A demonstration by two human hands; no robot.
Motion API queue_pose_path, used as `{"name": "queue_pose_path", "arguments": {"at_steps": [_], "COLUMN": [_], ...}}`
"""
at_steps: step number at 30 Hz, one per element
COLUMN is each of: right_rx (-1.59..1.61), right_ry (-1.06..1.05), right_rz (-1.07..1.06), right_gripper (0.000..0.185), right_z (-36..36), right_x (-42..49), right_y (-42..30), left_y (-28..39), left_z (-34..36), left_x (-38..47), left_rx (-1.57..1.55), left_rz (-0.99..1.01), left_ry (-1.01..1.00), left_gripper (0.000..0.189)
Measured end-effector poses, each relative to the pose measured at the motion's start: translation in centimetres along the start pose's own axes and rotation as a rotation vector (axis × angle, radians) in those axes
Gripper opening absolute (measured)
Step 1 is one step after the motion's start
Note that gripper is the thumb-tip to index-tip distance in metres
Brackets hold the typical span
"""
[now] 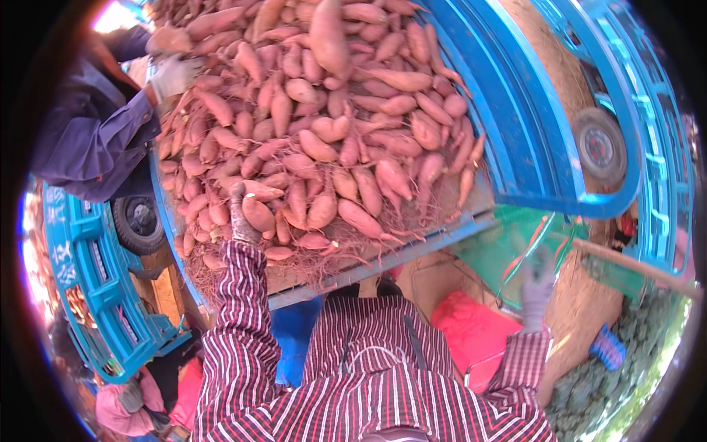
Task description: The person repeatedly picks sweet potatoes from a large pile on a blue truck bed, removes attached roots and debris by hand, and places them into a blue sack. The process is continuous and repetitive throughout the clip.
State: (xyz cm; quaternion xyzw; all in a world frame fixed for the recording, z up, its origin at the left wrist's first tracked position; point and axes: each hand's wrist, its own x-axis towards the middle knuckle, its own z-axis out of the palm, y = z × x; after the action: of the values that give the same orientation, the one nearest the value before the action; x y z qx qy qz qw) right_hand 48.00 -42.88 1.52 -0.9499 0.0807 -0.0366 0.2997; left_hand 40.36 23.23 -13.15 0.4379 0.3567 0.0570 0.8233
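Observation:
A heap of sweet potatoes (315, 146) with thin roots covers the bed of a blue cart (353, 276). My left hand (243, 218), in a dirt-covered glove, is at the near left part of the heap, its fingers around a sweet potato (258, 214). Off to the right, over a green mesh bag (486, 254), my right hand (537, 284) is in a grey glove and blurred. Whether it holds anything cannot be told.
A co-worker's gloved hand (175, 76) touches the heap at the upper left. A blue side panel (513, 105) stands open at the right. Red bags (469, 331) lie below the cart's edge. Other blue carts (105, 276) stand at both sides; another person (130, 403) is at the lower left.

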Motion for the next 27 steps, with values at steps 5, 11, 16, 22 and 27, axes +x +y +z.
{"name": "queue_pose_path", "arguments": {"at_steps": [5, 11, 16, 22, 27], "right_rx": [0.181, 1.046, 0.447, 0.210, 0.160], "right_ry": [-0.299, -0.031, -0.111, -0.281, -0.444], "right_rz": [-0.325, -0.175, -0.401, -0.246, -0.335], "right_gripper": [0.055, 0.059, 0.082, 0.090, 0.089], "right_z": [12.8, 28.5, 34.8, 39.5, 38.5], "right_x": [2.9, 18.2, 22.4, 23.1, 23.7], "right_y": [-15.0, -30.0, -36.6, -38.2, -37.3], "left_y": [-1.9, -1.1, 0.4, 2.3, 2.9], "left_z": [0.8, 1.3, 3.4, 5.5, 6.0], "left_x": [0.2, -1.4, -3.1, -2.9, -3.6], "left_rx": [0.049, -0.058, -0.026, -0.296, -0.293], "left_rz": [0.206, -0.136, -0.128, -0.350, -0.392], "left_ry": [-0.081, 0.133, 0.044, 0.134, 0.101], "left_gripper": [0.038, 0.053, 0.057, 0.050, 0.052]}}
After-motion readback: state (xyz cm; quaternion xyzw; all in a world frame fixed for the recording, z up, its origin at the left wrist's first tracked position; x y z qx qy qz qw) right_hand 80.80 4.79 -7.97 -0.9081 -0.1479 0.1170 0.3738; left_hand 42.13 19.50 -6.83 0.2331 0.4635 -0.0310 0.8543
